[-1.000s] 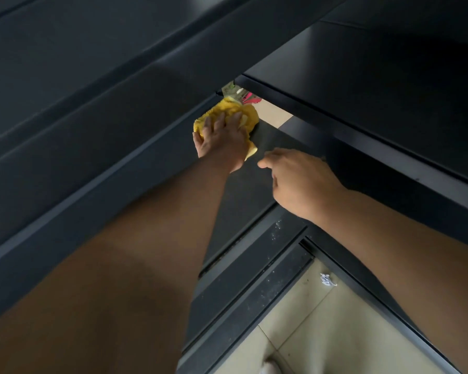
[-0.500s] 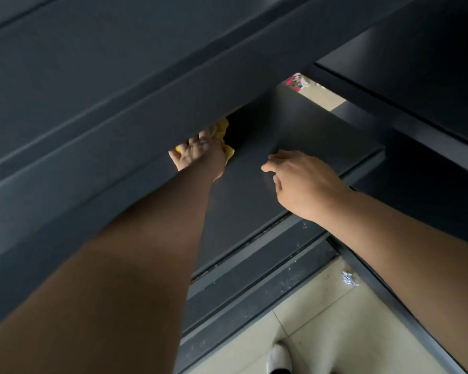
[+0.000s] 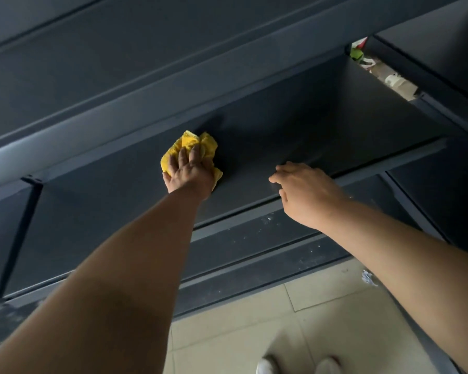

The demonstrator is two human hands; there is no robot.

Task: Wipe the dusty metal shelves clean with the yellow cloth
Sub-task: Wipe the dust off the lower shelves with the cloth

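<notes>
A crumpled yellow cloth (image 3: 197, 143) lies on the dark metal shelf (image 3: 295, 136) under my left hand (image 3: 191, 170), which presses it flat with straight, spread fingers. My right hand (image 3: 305, 191) rests at the shelf's front lip to the right, fingers loosely curved over the edge; its fingertips are partly hidden. The shelf above overhangs the back of this one.
A lower shelf (image 3: 254, 238) with white dust specks runs below the front edge. A dark upright bracket (image 3: 19, 238) stands at the left. Tiled floor (image 3: 322, 306) and white shoes (image 3: 268, 367) show at the bottom. Coloured clutter (image 3: 360, 54) shows through a gap at top right.
My left hand has slid the cloth out from under the upper shelf's edge, so the cloth shows more fully. The camera has shifted, showing more of the shelf. My right hand stays at the lip.
</notes>
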